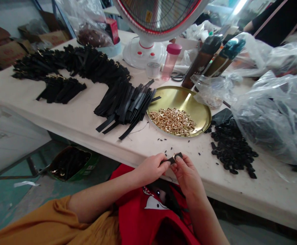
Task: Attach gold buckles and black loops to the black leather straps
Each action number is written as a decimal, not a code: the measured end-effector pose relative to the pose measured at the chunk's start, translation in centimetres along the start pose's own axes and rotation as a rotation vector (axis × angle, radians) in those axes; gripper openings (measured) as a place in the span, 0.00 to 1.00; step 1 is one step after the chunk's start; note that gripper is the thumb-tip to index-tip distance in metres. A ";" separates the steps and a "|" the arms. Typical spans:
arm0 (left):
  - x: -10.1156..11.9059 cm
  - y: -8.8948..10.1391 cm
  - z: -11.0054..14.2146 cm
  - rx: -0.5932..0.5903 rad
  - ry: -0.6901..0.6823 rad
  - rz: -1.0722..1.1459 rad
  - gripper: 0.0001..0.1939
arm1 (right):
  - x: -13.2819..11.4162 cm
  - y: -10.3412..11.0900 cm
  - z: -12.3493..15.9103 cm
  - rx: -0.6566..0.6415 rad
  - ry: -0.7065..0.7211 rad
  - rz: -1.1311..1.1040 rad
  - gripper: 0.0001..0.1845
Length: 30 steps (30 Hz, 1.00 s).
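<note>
My left hand [155, 166] and my right hand [185, 172] meet at the table's front edge, both closed on one short black strap [170, 160]. A small gold buckle [174, 157] sits on the strap between my fingertips; exactly how it is threaded is too small to make out. Just beyond my hands, a round gold tray [201, 119] bears a heap of small gold metal buckles [174, 121]. Left of that tray lies a pile of loose black straps [125, 105]. A heap of small black pieces [232, 146] spreads over the table to the right.
Bundled black straps with gold bits [74, 61] curve across the left of the table [69, 122]. A white fan [145, 51], a pink-lidded bottle [171, 61] and two dark bottles [201, 61] stand behind the tray. Plastic bags [270, 112] lie at right. Below, a green-sided box [91, 165] holds dark material.
</note>
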<state>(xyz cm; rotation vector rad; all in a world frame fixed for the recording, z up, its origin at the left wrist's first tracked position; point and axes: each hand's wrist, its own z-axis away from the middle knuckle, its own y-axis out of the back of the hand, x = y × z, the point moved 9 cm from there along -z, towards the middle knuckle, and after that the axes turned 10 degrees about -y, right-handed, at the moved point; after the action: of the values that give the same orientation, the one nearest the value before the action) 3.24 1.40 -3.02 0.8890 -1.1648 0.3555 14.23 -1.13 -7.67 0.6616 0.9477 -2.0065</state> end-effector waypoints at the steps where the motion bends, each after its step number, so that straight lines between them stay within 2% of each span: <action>1: 0.0 -0.1 0.0 0.006 -0.002 0.030 0.12 | 0.2 -0.4 0.1 -0.027 -0.013 0.024 0.11; 4: -0.1 -0.3 -0.1 0.017 0.011 0.116 0.11 | 0.9 -1.5 0.8 -0.095 -0.031 0.096 0.11; 8: -0.5 -0.6 0.1 0.006 0.037 0.221 0.12 | 1.1 -1.9 1.7 -0.098 0.001 0.161 0.09; 14: -0.8 -1.3 0.1 -0.051 0.060 0.350 0.13 | 0.4 -1.2 2.1 -0.040 0.034 0.177 0.10; 17: -0.9 -1.5 0.1 -0.062 0.062 0.411 0.13 | 0.6 -1.2 2.1 -0.062 0.030 0.167 0.10; 22: -1.3 -2.0 0.2 -0.081 0.079 0.502 0.12 | -0.5 -0.9 2.6 0.020 0.142 0.385 0.10; 26: -1.8 -1.9 0.3 -0.053 0.097 0.490 0.11 | -1.3 -1.0 3.0 0.064 0.220 0.482 0.10; 30: -1.8 -1.3 0.4 -0.008 0.111 0.349 0.10 | -0.1 -0.8 2.2 0.004 0.115 0.388 0.10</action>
<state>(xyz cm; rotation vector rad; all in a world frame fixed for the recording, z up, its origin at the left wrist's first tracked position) 3.13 0.58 -5.12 0.6481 -1.2171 0.6748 13.31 -2.56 -6.02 0.8968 0.8091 -1.6420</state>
